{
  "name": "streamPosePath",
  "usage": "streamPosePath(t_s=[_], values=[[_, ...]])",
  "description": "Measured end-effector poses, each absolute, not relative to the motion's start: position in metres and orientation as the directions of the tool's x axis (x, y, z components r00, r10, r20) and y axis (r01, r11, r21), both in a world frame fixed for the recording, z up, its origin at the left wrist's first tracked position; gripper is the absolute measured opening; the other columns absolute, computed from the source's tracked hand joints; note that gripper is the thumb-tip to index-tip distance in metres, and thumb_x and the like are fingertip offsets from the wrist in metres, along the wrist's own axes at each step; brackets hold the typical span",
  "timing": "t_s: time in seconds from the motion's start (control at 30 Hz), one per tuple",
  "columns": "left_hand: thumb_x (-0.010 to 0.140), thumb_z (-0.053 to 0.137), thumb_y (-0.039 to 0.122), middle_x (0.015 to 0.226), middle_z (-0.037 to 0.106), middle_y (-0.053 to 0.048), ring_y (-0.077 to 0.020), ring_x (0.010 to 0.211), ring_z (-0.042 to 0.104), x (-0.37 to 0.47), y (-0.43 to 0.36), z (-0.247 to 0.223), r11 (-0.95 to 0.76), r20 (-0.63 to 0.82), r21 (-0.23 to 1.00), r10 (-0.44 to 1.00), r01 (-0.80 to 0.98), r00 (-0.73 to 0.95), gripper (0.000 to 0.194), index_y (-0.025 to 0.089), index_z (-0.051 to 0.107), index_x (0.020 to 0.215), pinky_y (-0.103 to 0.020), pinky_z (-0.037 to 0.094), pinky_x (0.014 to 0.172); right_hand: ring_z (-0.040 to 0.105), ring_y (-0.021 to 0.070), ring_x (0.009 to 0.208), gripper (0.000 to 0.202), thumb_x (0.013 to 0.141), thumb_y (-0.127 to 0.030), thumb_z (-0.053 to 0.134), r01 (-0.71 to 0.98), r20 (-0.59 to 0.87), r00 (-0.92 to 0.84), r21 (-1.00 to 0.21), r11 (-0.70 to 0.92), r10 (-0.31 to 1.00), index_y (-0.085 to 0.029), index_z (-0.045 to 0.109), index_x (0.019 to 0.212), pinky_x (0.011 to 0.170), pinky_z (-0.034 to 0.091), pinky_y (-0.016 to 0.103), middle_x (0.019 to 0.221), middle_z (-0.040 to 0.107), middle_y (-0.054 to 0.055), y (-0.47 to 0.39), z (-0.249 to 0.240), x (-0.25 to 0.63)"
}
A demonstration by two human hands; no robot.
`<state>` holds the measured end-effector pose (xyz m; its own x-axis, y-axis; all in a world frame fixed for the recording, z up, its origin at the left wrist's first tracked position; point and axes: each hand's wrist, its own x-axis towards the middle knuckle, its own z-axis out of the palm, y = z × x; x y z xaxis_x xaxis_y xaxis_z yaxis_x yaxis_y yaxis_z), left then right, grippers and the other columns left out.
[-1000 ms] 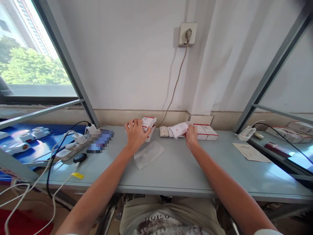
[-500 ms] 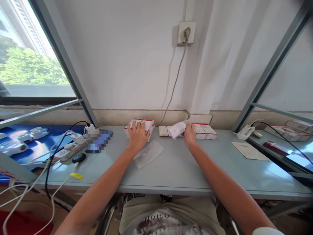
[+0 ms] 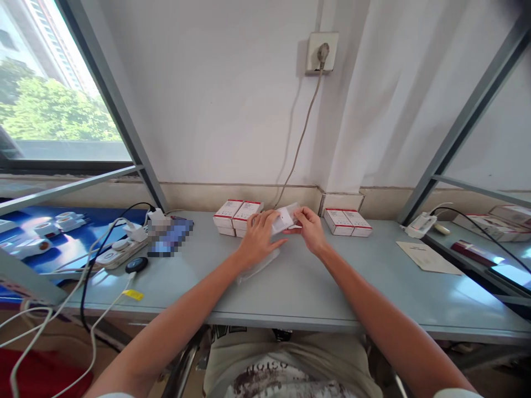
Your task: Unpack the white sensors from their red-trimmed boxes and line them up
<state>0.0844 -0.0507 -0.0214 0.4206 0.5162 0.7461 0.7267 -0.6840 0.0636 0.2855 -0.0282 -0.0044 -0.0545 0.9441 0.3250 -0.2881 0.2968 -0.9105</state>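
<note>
A white item in a clear plastic bag (image 3: pixel 284 219) is between my hands, above the middle of the grey table. My left hand (image 3: pixel 259 236) holds its left side, thumb below and fingers on top. My right hand (image 3: pixel 311 229) pinches its right end, where a bit of red and white shows underneath. Stacked red and white boxes (image 3: pixel 227 216) stand just left of my left hand. More such boxes (image 3: pixel 347 221) lie right of my right hand. Another clear bag (image 3: pixel 255 269) lies partly under my left hand and forearm.
On the left are a blurred phone (image 3: pixel 170 237), a power strip (image 3: pixel 122 253), a round black device (image 3: pixel 136 265) and loose cables. A paper sheet (image 3: pixel 427 258) and a white adapter (image 3: pixel 420 225) lie right. A grey cable hangs from the wall socket (image 3: pixel 322 53).
My left hand has left the stacked boxes and moved right onto the bagged item. My right hand has moved slightly left with it. The small white pieces behind are no longer visible.
</note>
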Motion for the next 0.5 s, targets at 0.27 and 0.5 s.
streamPosePath(t_s=[0.27, 0.5], values=[[0.105, 0.066, 0.05, 0.139, 0.066, -0.013, -0.0325, 0.13, 0.065, 0.074, -0.048, -0.017, -0.699, 0.757, 0.171, 0.545, 0.695, 0.361, 0.061, 0.028, 0.043, 0.156, -0.049, 0.052, 0.11, 0.068, 0.0162, 0.071, 0.037, 0.079, -0.053, 0.085, -0.298, 0.203, -0.142, -0.942, 0.153, 0.969, -0.021, 0.068, 0.084, 0.065, 0.065, 0.033, 0.083, 0.068, 0.002, -0.02, -0.007, 0.293], [0.103, 0.07, 0.045, 0.139, 0.064, -0.013, -0.0326, 0.126, 0.065, 0.074, -0.048, -0.017, -0.715, 0.746, 0.059, 0.495, 0.697, 0.445, 0.058, 0.027, 0.05, 0.154, -0.05, 0.051, 0.112, 0.053, 0.0131, 0.068, 0.026, 0.074, -0.034, 0.085, 0.062, 0.432, 0.121, -0.902, 0.427, 0.894, -0.023, 0.062, 0.079, 0.061, 0.049, 0.025, 0.075, 0.059, -0.004, -0.011, -0.01, 0.299]])
